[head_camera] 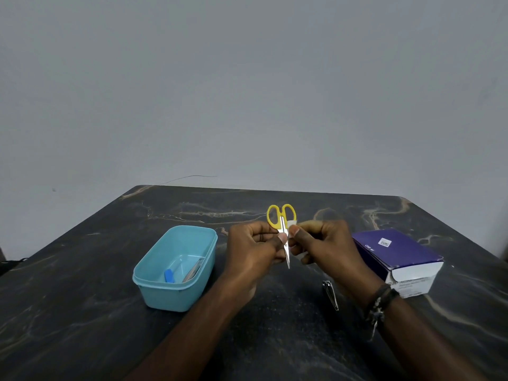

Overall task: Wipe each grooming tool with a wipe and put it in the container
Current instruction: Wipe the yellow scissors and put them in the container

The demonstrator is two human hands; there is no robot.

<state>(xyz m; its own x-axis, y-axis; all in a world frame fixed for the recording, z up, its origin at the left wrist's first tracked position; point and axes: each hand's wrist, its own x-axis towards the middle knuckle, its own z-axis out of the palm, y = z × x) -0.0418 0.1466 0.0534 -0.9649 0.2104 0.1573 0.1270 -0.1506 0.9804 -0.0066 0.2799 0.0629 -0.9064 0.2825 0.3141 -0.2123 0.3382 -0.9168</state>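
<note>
Mid-wipe on the yellow scissors (pixel 283 224): left hand (pixel 254 248) pinches them over the table while right hand (pixel 324 243) pinches a wipe (pixel 292 223) on the blade, so next they probably go in the blue container (pixel 154 276), then the nail clipper (pixel 330 294).

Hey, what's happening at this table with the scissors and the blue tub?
A person is cleaning grooming tools. The left hand holds the yellow-handled scissors blades down, while the right hand pinches a small white wipe against them. The blue container already holds a couple of tools. A nail clipper lies on the dark table, and a purple box sits at the right.
</note>
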